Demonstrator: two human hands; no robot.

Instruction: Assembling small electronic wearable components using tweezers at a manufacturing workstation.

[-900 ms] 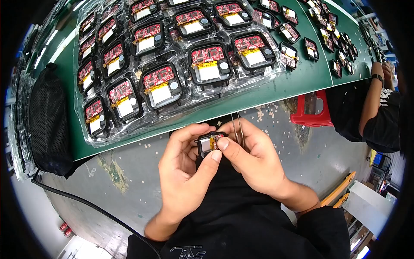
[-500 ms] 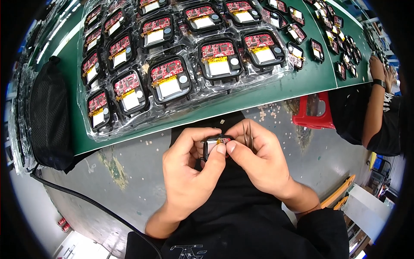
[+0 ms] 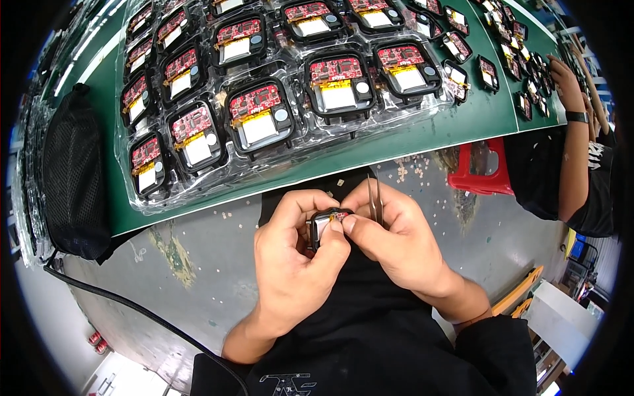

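Just past the table's front edge, my left hand [image 3: 300,247] grips a small black smartwatch case [image 3: 321,226] by its left side. Inside the case show a pale battery, some yellow tape and part of a red circuit board. The left thumb presses on its open face. My right hand [image 3: 406,244] steadies the case's right side, its thumb tip beside the left one. Metal tweezers [image 3: 374,200] sit in the right hand, points upward and away from the case. My fingers hide the case's lower and right parts.
On the green table [image 3: 422,143], a clear plastic tray [image 3: 317,134] holds rows of similar cases. More lie loose [image 3: 489,72] to its right. A black mesh bag [image 3: 76,178] stands at left, a cable [image 3: 142,307] below. Right, beyond a red stool [image 3: 465,171], another person's arm [image 3: 573,158] reaches over the table.
The case is tilted a little more in my hands, and both hands have shifted slightly. The tweezers stand more upright. The other person's hand has moved up and left.
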